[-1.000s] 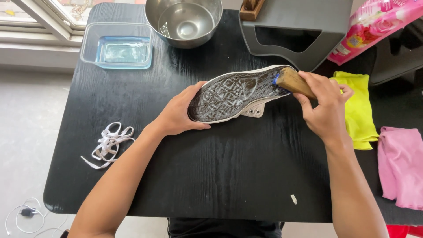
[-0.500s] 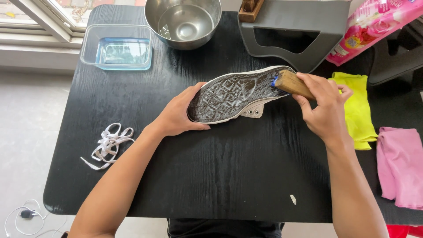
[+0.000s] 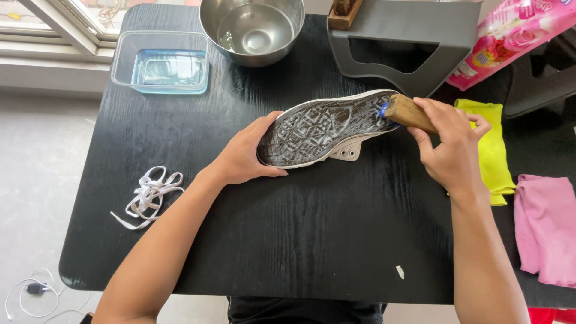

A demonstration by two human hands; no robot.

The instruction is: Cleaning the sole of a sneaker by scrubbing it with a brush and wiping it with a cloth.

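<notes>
A: Where is the shoe (image 3: 324,129) now?

B: It lies sole up on the black table (image 3: 288,240). The left hand (image 3: 246,156) grips its heel end, thumb under, fingers over the edge

A: And the right hand (image 3: 450,150)?

B: It is closed around a wooden brush (image 3: 408,113). The brush's blue bristles touch the toe end of the sole, just left of this hand

A: Something else close?

B: White laces (image 3: 147,195) lie well to the left of the left hand; a yellow cloth (image 3: 489,144) is just behind the right hand

L hand (image 3: 243,157) grips upturned shoe (image 3: 324,127) heel, R hand (image 3: 449,150) presses wooden brush (image 3: 408,113) on toe sole.
</notes>
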